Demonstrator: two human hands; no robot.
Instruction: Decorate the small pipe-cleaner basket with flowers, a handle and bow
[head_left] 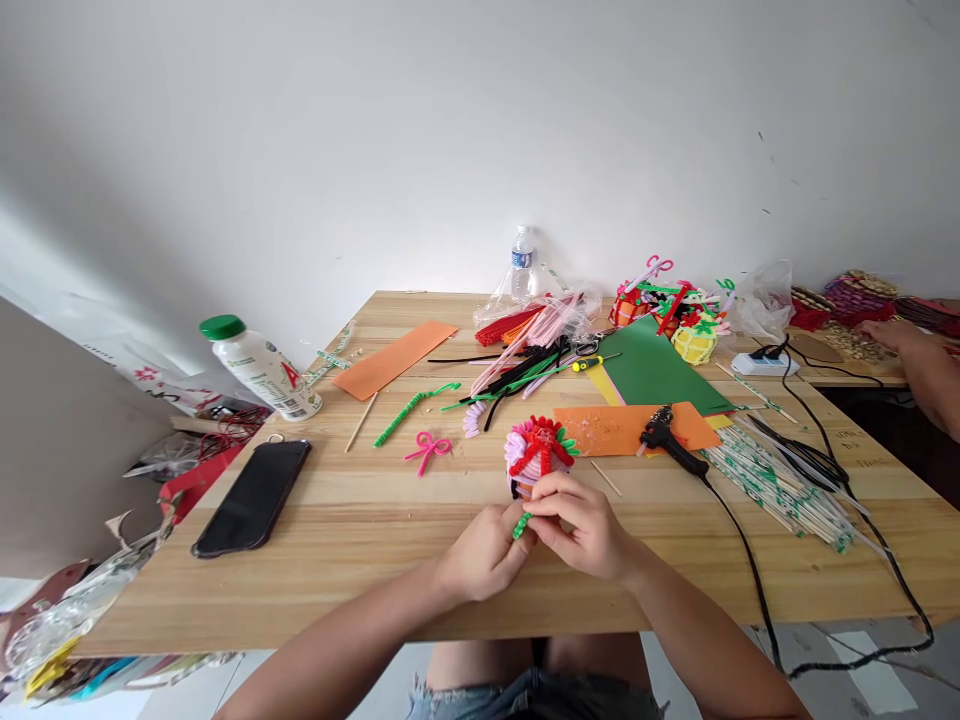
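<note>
Near the table's front edge, my left hand (pixel 491 552) is closed round a short green coiled pipe cleaner (pixel 522 525). My right hand (pixel 581 525) pinches the upper end of the same piece, its fingertips close to the left ones. Just beyond my hands stands a small pipe-cleaner basket (pixel 538 452) with red, pink and green petals; its lower part is partly hidden by my right fingers. To the left lie a pink pipe-cleaner bow (pixel 428 452) and a longer green coiled stem (pixel 409 418).
A black glue gun (pixel 670 440) rests on orange paper, its cord running off the right edge. Wrapped sticks (pixel 787 490), a phone (pixel 253 497), a white bottle (pixel 262 368) and pipe-cleaner bundles (pixel 525 330) lie around. Another person's arm (pixel 926 375) reaches in at right.
</note>
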